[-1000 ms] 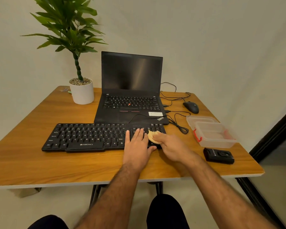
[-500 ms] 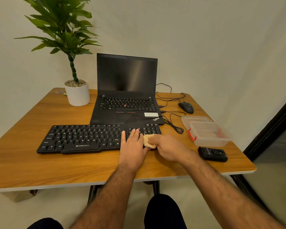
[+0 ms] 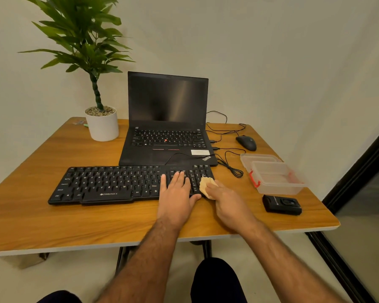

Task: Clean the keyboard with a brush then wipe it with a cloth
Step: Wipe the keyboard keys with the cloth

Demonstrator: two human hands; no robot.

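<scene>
The black keyboard (image 3: 127,183) is lying along the front part of the wooden table (image 3: 53,221), just in front of the open laptop (image 3: 167,127). The left hand (image 3: 176,194) is resting flat on the keyboard's right portion, fingers straight and pressing on the keys — holding nothing. The right hand (image 3: 229,204) is pinching a small tan cloth (image 3: 207,185) against the keyboard's right end, over the number pad; its fingers are curling round the cloth. A potted plant (image 3: 101,122) is standing at the far left — a mouse (image 3: 246,142), a clear plastic container (image 3: 271,174) and a small black device (image 3: 281,204) are sitting to the right.
</scene>
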